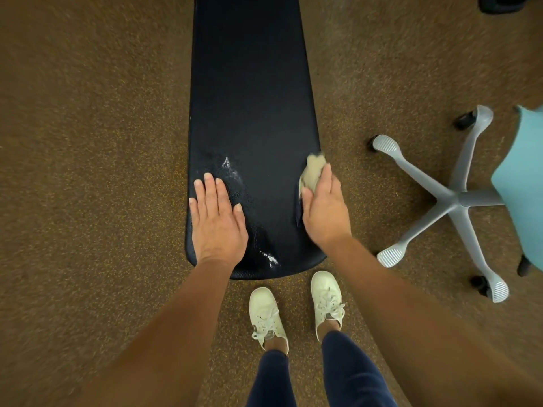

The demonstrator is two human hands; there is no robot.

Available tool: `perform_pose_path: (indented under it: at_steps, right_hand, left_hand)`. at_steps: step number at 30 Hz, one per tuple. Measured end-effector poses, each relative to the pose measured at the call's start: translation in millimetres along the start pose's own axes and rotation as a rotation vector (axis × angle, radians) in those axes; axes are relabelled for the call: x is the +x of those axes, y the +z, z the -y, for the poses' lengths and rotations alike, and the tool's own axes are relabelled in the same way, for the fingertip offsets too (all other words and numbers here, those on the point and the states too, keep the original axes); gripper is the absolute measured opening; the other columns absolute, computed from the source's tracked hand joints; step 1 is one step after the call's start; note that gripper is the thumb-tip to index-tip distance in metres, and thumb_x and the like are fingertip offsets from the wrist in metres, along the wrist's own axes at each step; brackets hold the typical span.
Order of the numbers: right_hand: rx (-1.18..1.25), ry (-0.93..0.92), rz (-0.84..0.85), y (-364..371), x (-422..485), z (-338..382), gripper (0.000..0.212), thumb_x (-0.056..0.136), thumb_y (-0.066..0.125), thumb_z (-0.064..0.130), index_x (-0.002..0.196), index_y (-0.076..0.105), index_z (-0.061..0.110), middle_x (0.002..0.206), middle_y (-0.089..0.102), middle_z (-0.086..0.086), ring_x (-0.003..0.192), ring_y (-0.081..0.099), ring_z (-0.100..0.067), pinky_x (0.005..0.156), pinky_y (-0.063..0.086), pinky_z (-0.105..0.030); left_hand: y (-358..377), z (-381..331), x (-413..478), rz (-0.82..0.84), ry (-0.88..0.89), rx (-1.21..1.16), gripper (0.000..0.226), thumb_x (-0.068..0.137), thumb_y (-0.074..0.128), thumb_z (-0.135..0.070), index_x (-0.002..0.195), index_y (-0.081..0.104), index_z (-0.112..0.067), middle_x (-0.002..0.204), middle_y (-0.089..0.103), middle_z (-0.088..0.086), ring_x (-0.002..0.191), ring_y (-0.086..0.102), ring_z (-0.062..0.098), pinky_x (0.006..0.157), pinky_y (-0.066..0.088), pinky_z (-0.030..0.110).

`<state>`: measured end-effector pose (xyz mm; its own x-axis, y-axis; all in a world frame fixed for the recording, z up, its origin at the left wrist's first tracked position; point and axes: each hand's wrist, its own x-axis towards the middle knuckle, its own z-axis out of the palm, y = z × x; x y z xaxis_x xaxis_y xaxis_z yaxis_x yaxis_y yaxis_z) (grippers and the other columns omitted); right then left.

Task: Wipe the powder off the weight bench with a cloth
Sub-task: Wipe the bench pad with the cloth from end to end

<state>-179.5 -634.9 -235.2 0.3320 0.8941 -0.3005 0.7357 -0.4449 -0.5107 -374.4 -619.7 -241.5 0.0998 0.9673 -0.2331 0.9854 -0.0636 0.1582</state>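
At the near end of the weight bench [249, 83], a white powder streak [271, 258] lay on pebbled black vinyl. The left hand [219, 218] was pressed flat, fingers straight, by the left edge. The right hand [324, 214] was curled round a crumpled beige cloth [313, 171] at the right edge. Firm, overlapping strokes leftward would probably be needed across the powder smear [232, 171] beyond the left hand.

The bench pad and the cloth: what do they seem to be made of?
The bench pad looks like black vinyl or faux leather: pebbled grain, slight sheen, rounded edge. The cloth, crumpled in the right hand, seems soft beige fabric, matte; its fibre cannot be told.
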Motion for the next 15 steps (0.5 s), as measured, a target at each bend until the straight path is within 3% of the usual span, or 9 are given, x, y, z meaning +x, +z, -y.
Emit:
perform_pose_path:
  at_steps: [3,10,15]
  right_hand:
    - [-0.022,0.011,0.046,1,-38,-13,0.065,0.101,0.035,0.034,0.150,0.008,0.001,0.149,0.028,-0.022,0.136,0.033,-0.034,0.109,0.033,-0.039]
    - [0.000,0.111,-0.012,0,24,12,0.063,0.102,0.033,0.034,0.150,0.010,-0.001,0.139,0.039,-0.022,0.121,0.047,-0.036,0.097,0.038,-0.040]
    - [-0.039,0.130,-0.080,13,-51,-6,0.064,0.100,0.035,0.035,0.148,0.018,-0.003,0.133,0.044,-0.024,0.120,0.048,-0.038,0.099,0.043,-0.043]
  left_hand:
    - [-1,0,0,0.001,0.002,-0.009,0.060,0.101,0.017,-0.035,0.151,0.006,-0.004,0.160,-0.005,0.012,0.147,-0.010,0.027,0.120,0.000,0.045]
    - [1,0,0,0.001,0.005,-0.010,0.060,0.102,0.018,-0.035,0.151,0.004,-0.005,0.161,-0.006,0.012,0.147,-0.011,0.027,0.120,-0.001,0.044]
    - [0,-1,0,-0.001,0.003,-0.013,0.060,0.102,0.018,-0.035,0.151,0.004,-0.004,0.160,-0.005,0.013,0.147,-0.010,0.028,0.120,-0.001,0.044]
